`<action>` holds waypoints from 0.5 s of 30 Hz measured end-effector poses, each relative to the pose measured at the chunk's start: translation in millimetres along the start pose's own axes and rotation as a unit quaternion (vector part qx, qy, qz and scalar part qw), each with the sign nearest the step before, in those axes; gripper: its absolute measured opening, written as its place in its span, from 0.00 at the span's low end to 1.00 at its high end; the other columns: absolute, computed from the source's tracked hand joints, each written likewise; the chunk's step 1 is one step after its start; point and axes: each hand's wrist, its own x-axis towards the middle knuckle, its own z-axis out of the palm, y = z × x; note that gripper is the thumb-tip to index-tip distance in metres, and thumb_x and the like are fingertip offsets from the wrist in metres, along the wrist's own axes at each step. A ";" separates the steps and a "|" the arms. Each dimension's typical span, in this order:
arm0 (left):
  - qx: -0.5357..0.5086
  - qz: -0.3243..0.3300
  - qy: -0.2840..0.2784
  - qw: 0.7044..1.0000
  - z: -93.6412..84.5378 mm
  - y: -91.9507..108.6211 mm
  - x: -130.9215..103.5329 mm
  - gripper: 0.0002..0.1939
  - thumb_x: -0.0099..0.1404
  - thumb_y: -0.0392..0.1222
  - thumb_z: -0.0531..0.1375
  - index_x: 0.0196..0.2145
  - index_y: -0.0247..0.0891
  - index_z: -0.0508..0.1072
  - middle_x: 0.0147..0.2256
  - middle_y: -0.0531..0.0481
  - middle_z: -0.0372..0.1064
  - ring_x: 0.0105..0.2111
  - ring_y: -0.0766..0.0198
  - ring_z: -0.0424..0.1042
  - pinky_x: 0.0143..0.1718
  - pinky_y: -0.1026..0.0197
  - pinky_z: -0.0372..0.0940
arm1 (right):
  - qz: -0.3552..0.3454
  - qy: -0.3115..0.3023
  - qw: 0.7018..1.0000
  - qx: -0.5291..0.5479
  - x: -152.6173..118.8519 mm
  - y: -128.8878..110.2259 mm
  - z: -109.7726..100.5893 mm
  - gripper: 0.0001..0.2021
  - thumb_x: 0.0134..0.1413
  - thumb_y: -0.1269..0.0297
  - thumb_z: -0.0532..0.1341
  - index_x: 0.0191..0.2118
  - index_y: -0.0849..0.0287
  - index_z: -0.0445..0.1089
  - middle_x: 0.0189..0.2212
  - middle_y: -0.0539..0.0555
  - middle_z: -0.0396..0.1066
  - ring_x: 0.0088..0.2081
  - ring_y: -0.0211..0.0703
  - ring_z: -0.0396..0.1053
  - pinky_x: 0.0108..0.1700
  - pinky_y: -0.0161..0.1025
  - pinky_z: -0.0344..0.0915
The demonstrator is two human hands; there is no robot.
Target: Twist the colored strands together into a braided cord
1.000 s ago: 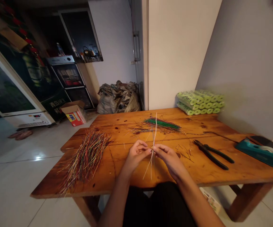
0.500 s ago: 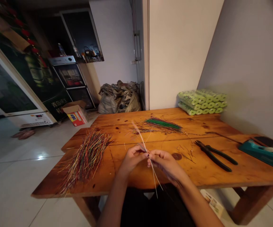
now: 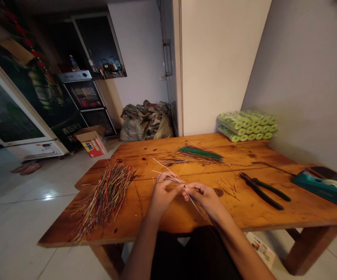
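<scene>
My left hand (image 3: 166, 190) and my right hand (image 3: 200, 195) meet over the near edge of the wooden table, fingertips almost touching. Both pinch a few thin pale wires (image 3: 168, 170), which fan out past the left fingers and trail below the right ones. The exact crossing point is hidden by my fingertips. To the left lies a loose heap of multicoloured wires (image 3: 107, 194). Beyond my hands is a bundle of green wires (image 3: 200, 152) with darker strands around it. Short wire scraps (image 3: 228, 189) are scattered right of my right hand.
Pliers with dark handles (image 3: 263, 190) rest on the table (image 3: 168, 223) at the right, near a teal tape dispenser (image 3: 322, 187). Green-wrapped rolls (image 3: 247, 125) are stacked at the back by the wall. Grey sacks (image 3: 146, 121) and an open cardboard box (image 3: 92, 140) stand on the floor.
The wires in my hands have swung: their upper ends now spread toward the left and their lower ends slant further right. Both hands keep their pinch in nearly the same place.
</scene>
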 end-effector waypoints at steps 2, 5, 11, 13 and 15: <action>0.054 0.019 0.015 0.998 -1.0 -1.2 0.0 0.06 0.54 0.41 0.61 0.31 0.44 0.77 0.37 0.47 0.66 0.42 0.57 0.63 0.47 0.53 0.55 | -0.014 0.014 0.999 -0.039 0.5 2.3 -1.5 0.13 0.40 0.54 0.63 0.26 0.60 0.70 0.22 0.50 0.69 0.26 0.38 0.66 0.35 0.38 0.62; 0.109 0.042 0.022 0.993 1.2 -1.8 1.1 0.06 0.55 0.42 0.61 0.31 0.45 0.77 0.37 0.48 0.67 0.41 0.57 0.63 0.45 0.53 0.57 | -0.050 0.051 0.989 -0.133 1.6 7.3 -4.5 0.11 0.47 0.57 0.59 0.27 0.59 0.70 0.25 0.52 0.71 0.29 0.41 0.68 0.36 0.38 0.63; 0.230 0.052 0.000 0.972 9.6 0.1 2.6 0.08 0.57 0.45 0.58 0.30 0.41 0.75 0.34 0.46 0.68 0.38 0.57 0.64 0.42 0.54 0.57 | -0.132 0.100 0.915 -0.368 0.4 7.8 -7.8 0.09 0.54 0.65 0.53 0.33 0.57 0.70 0.32 0.54 0.74 0.34 0.46 0.70 0.40 0.40 0.62; 0.264 0.053 -0.009 0.963 11.5 -0.1 1.8 0.09 0.59 0.46 0.56 0.30 0.40 0.73 0.35 0.45 0.68 0.39 0.56 0.64 0.42 0.53 0.57 | -0.155 0.104 0.886 -0.424 -0.4 5.9 -7.2 0.09 0.55 0.67 0.53 0.33 0.58 0.70 0.33 0.55 0.74 0.36 0.47 0.70 0.41 0.41 0.62; 0.286 0.051 -0.022 0.957 12.9 -1.2 0.6 0.11 0.60 0.46 0.54 0.32 0.38 0.72 0.35 0.44 0.68 0.39 0.55 0.64 0.42 0.53 0.56 | -0.165 0.105 0.866 -0.460 -0.6 4.9 -6.5 0.09 0.55 0.68 0.52 0.34 0.58 0.70 0.33 0.56 0.74 0.36 0.47 0.70 0.40 0.41 0.63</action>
